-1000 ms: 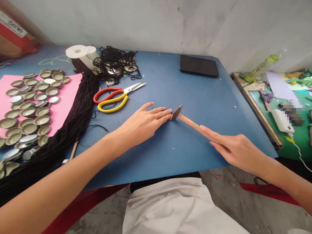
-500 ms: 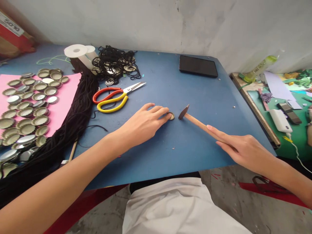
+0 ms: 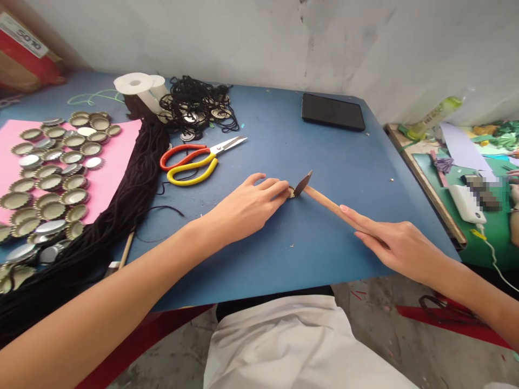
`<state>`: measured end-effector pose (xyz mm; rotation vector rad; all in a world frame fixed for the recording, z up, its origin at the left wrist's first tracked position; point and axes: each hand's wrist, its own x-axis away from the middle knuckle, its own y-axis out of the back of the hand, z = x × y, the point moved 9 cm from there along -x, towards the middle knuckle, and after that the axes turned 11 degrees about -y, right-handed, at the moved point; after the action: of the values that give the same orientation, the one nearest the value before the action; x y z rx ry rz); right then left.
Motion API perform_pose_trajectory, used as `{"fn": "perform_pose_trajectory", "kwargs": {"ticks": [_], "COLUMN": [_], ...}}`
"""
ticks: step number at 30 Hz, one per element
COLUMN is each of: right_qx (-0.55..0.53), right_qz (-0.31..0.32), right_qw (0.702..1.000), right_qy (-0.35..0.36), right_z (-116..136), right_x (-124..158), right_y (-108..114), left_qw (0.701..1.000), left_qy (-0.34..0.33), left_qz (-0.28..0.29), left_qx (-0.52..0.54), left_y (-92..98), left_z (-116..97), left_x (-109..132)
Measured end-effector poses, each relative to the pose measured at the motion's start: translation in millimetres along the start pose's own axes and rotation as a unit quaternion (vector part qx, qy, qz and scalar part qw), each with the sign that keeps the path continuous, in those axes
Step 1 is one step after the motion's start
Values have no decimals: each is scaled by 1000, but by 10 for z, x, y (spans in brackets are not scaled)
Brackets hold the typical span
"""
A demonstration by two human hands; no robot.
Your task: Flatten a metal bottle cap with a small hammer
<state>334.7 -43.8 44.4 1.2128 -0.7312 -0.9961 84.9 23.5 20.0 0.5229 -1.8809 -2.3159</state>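
The right hand (image 3: 395,246) grips the wooden handle of a small hammer (image 3: 324,201), fingers wrapped round it and the index finger laid straight along the shaft. The hammer's head sits down on a bottle cap (image 3: 291,192) lying flat on the blue table (image 3: 284,259). The left hand (image 3: 247,208) steadies that cap, fingers pressed together and stretched out, the tips touching its near edge just beside the metal head.

To flatten the cap well, short taps from the wrist look right — the fingertips are too near for a big swing — with the face landing square so the cap does not skid away.

Further back lie red-and-yellow scissors (image 3: 194,159), a thick hank of black cord (image 3: 117,210), and many more caps (image 3: 52,183) spread over a pink sheet (image 3: 117,162). At the far edge stand a white spool (image 3: 135,86), a tangle of cord, and a dark phone (image 3: 332,112).
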Motion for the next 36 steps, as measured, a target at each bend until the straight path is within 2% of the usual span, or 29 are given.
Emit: {"fn": "perform_pose_trajectory", "kwargs": {"ticks": [7,12,13,14,17,18,22,27,30,36], "right_qx": [17,0,-11,-22,-27,-22,-29,-29,-26,-40], "right_qz": [-19,-148,-151,-136,-39,-31,-100,17,8,-26], "right_qw": [999,988,987,990,998,999,994,999,998,998], "right_qy": [29,46,42,41,29,24,11,-15,-50,-32], "right_z": [63,108,101,96,67,54,36,-9,-111,-76], "right_x": [-13,7,0,-15,-67,-71,-40,-9,38,95], "right_y": [82,357,362,332,153,140,277,1,-46,-44], "left_qw": [998,996,996,996,997,997,998,999,999,998], "left_qy": [20,42,42,41,33,30,31,25,31,26], "left_qz": [20,44,46,48,52,53,46,37,34,7], "left_qx": [60,67,66,63,53,50,42,29,24,61], "left_y": [5,-4,-7,-8,-14,-15,-3,44,50,19], "left_z": [57,54,50,45,27,21,18,-6,20,112], "left_x": [35,19,14,10,1,0,3,-17,-30,4]}}
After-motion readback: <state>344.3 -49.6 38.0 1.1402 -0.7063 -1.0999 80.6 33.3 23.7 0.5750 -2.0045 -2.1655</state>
